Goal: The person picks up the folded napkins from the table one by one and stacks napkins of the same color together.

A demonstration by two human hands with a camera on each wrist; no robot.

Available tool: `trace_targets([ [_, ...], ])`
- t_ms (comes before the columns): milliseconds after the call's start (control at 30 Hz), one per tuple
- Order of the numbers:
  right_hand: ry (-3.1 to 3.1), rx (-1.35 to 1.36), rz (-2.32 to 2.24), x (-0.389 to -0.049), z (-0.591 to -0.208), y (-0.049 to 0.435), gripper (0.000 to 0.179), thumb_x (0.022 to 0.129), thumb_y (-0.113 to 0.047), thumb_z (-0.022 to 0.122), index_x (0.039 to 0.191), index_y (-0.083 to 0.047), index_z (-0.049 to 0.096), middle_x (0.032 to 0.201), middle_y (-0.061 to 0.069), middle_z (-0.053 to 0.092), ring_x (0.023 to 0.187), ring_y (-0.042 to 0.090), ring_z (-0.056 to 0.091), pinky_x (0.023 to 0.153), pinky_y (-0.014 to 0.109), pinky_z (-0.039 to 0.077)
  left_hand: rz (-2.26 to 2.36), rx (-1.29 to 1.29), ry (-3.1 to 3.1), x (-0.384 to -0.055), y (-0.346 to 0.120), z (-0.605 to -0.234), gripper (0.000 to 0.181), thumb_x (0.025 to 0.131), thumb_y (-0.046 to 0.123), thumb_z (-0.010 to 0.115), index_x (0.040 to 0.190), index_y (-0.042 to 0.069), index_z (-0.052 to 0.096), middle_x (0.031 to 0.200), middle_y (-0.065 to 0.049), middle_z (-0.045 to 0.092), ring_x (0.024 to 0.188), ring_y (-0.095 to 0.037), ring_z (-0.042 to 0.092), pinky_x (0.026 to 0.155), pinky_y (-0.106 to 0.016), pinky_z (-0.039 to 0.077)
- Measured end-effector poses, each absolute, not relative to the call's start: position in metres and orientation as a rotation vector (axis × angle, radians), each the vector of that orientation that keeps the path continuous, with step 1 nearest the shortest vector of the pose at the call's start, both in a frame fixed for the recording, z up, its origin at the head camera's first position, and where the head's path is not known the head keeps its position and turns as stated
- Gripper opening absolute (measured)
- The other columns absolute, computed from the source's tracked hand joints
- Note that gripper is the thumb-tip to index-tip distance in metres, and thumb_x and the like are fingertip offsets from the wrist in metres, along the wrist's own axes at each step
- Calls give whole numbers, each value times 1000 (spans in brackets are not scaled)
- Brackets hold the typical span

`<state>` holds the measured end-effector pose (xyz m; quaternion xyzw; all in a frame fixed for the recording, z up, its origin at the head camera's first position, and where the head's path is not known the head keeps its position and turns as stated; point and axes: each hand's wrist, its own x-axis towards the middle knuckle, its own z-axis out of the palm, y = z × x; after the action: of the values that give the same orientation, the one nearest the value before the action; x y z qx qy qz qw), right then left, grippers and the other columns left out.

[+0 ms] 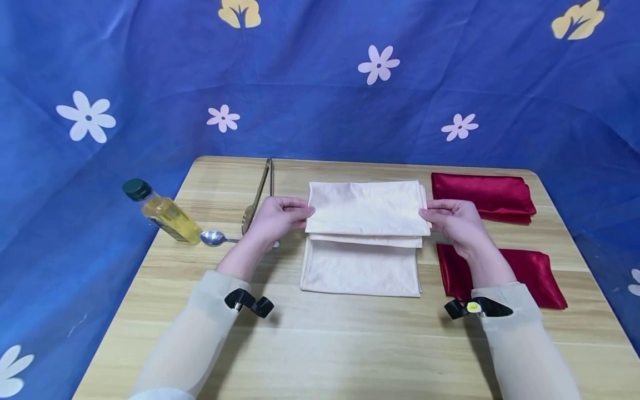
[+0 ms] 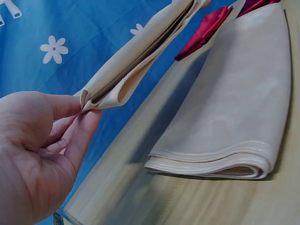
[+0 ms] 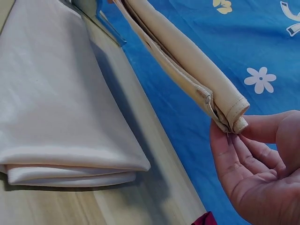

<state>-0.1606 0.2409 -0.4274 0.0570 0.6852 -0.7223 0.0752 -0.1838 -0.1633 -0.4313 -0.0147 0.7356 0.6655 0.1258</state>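
Observation:
A folded cream cloth (image 1: 367, 208) hangs raised above the table between my two hands. My left hand (image 1: 280, 216) pinches its left edge between thumb and fingers, as the left wrist view shows up close. At the opposite edge my right hand (image 1: 457, 222) pinches the layers the same way. Below and nearer to me, a second folded cream cloth (image 1: 362, 269) lies flat on the table. In the right wrist view, a gap separates the lifted cloth (image 3: 187, 65) from the lying cloth (image 3: 56, 103).
Two folded red satin cloths, one at the back (image 1: 482, 194) and one nearer (image 1: 532, 275), lie on the right of the wooden table (image 1: 350, 350). On the left are a green-capped bottle (image 1: 172, 219) of yellow liquid, a spoon (image 1: 213, 238) and metal tongs (image 1: 260, 189).

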Motion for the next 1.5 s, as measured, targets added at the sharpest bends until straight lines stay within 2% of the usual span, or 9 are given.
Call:
trace_targets([
  [133,2075,177,-2150,-153,-426,242,18,90,-7,86,106,-5,78,91,5,77,79,10,71,70,22,60,1963,-31,2114,-177,-164,-432,31,95,9,81,118,-9,70,115,-18,75,96,-21,76,89,-36,63],
  [433,1995,132,-2217,-140,-429,238,12,91,2,82,99,-7,80,88,2,77,79,10,71,70,22,61,1951,-41,2084,-161,-168,-429,32,95,7,81,120,-10,70,115,-20,75,97,-21,76,88,-33,63],
  [667,2006,133,-2199,-130,-431,237,14,92,3,80,105,-3,78,89,3,75,83,11,70,75,21,61,1944,-55,2080,-151,-169,-433,29,95,7,81,118,-8,72,115,-18,75,97,-22,75,88,-34,63],
  [1000,2038,148,-2174,-123,-440,236,16,92,-2,83,107,0,78,88,4,76,78,10,69,68,22,59,1960,-70,2074,-143,-170,-442,27,95,6,80,116,-8,72,112,-17,75,95,-21,74,89,-36,63],
  [1267,2016,150,-2205,-119,-447,236,21,92,-1,82,112,4,75,91,7,75,81,11,70,70,23,61,1998,-78,2058,-138,-168,-448,26,96,4,79,117,-10,71,105,-13,77,90,-18,74,86,-34,64],
  [1500,1960,177,-2253,-115,-452,234,18,93,0,81,110,2,77,92,10,76,81,12,71,70,23,61,2020,-103,2041,-134,-167,-450,27,96,5,79,117,-9,71,105,-12,77,91,-17,73,88,-35,63],
])
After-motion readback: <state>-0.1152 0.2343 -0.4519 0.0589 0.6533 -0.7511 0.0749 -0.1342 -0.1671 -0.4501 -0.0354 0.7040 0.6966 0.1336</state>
